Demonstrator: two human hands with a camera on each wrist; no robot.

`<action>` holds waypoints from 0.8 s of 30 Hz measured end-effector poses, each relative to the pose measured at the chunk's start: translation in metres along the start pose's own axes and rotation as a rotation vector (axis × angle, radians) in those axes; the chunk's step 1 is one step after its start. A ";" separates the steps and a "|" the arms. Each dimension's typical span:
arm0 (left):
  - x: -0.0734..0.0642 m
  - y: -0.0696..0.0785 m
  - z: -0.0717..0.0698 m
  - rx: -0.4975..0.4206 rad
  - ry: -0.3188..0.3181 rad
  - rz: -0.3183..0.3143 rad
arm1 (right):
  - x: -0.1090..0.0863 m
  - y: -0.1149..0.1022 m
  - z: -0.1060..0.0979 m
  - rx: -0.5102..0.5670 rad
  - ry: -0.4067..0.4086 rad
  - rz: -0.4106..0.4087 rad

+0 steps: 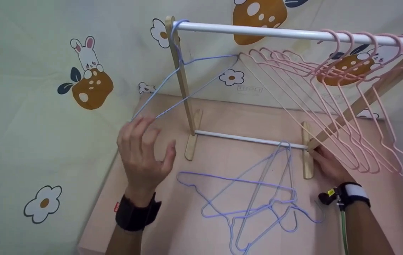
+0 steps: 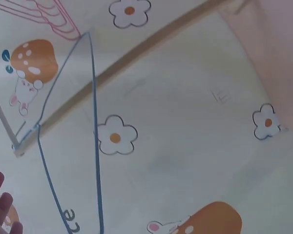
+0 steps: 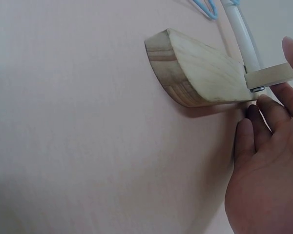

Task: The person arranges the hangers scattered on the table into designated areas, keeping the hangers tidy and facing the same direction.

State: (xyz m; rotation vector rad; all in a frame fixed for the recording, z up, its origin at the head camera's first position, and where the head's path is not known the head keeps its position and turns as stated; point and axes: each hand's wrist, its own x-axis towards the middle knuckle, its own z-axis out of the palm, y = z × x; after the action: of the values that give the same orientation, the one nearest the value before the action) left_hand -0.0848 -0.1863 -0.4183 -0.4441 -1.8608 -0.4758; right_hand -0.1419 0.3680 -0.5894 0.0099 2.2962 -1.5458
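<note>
A small clothes rack (image 1: pixel 258 30) with white bars and wooden posts stands on the pink surface. My right hand (image 1: pixel 334 170) grips the foot of its right post (image 3: pixel 271 77), thumb on one side and fingers on the other, beside the wooden base (image 3: pixel 205 73). One blue hanger (image 1: pixel 208 58) hangs by its hook at the left end of the top bar. Close to that hanger's lower corner is my left hand (image 1: pixel 143 152), its fingers loosely bent and holding nothing. Several pink hangers (image 1: pixel 376 44) hang at the bar's right end.
Several loose blue hangers (image 1: pixel 237 179) lie overlapping on the pink surface (image 1: pixel 173 219) in front of the rack, some leaning on its lower white bar (image 1: pixel 244 137). Behind stands a pale backdrop (image 1: pixel 17 117) printed with rabbits and flowers.
</note>
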 end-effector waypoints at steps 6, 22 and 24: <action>-0.041 0.021 0.017 -0.171 -0.367 0.035 | 0.000 -0.002 0.001 0.050 -0.014 0.004; -0.147 0.022 0.046 -0.396 -1.343 -0.131 | -0.001 -0.004 0.000 -0.028 -0.021 -0.008; -0.149 0.022 0.047 -0.386 -1.330 -0.115 | -0.001 -0.004 0.000 -0.044 -0.015 -0.005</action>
State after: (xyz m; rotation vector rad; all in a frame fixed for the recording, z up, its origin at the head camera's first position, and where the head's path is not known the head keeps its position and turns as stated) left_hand -0.0635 -0.1538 -0.5715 -1.0895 -3.0846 -0.7020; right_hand -0.1419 0.3666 -0.5860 -0.0183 2.3200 -1.4921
